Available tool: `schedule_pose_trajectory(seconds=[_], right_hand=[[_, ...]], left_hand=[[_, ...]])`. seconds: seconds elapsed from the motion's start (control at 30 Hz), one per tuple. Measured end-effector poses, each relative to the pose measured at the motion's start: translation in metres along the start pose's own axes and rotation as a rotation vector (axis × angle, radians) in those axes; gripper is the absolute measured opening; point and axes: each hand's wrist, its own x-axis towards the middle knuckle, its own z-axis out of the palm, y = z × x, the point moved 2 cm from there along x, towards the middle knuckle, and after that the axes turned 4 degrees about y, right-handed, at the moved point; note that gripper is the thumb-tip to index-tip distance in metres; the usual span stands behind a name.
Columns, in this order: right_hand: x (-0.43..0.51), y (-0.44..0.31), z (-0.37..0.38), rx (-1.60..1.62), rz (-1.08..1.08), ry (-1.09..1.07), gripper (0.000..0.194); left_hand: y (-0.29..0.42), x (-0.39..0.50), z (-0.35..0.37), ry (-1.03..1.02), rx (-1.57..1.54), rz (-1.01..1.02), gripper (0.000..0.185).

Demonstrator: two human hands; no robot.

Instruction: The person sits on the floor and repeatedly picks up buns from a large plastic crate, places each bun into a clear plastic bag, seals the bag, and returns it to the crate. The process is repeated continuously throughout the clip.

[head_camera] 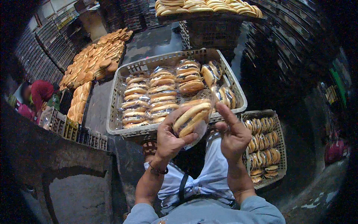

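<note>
My left hand (171, 137) grips a filled bun in a clear plastic bag (193, 119), held up over the near rim of a plastic crate (112, 112). Dark filling shows between the bun's halves. Close to the bag's right side, my right hand (235, 134) has its index finger extended and its other fingers curled; nothing shows in it. Inside the crate, bagged filled buns (162, 95) stand on edge in several rows. At the crate's right side, some bagged buns (211, 74) lean at other angles.
A second crate (282, 156) of bagged buns sits low on my right. Loose buns (95, 58) cover a table at the left, and more (209, 5) lie on a dark tray ahead. A person (42, 93) bends beside small crates (56, 120). Stacked racks (42, 42) line the walls.
</note>
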Motion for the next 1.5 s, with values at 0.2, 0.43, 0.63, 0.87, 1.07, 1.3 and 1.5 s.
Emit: schedule_pose_trajectory(seconds=[0.2, 0.43, 0.63, 0.87, 1.07, 1.3, 1.5], right_hand=[[0.005, -0.010, 0.004, -0.155, -0.093, -0.117, 0.068], [0.008, -0.018, -0.005, -0.154, -0.105, -0.236, 0.062], [0.011, -0.020, -0.009, -0.141, -0.195, -0.358, 0.048], [0.013, -0.025, -0.013, -0.124, -0.048, -0.495, 0.033], [0.016, 0.000, -0.027, -0.118, 0.216, -0.463, 0.024], [0.021, -0.007, -0.030, -0.018, 0.339, -0.612, 0.027], [0.020, -0.011, -0.032, -0.039, 0.138, -0.726, 0.022]], left_hand=[[0.002, -0.002, 0.013, -0.056, 0.198, 0.154, 0.074], [0.014, 0.001, 0.003, -0.235, 0.433, 0.389, 0.061], [0.014, 0.000, 0.000, -0.350, 0.343, 0.275, 0.052], [0.006, 0.001, -0.005, -0.428, 0.287, 0.174, 0.045], [-0.023, -0.008, -0.004, -0.046, -0.229, -0.197, 0.026], [-0.020, -0.013, -0.005, 0.026, -0.064, -0.222, 0.016], [-0.015, -0.017, -0.006, -0.082, 0.009, -0.220, 0.018]])
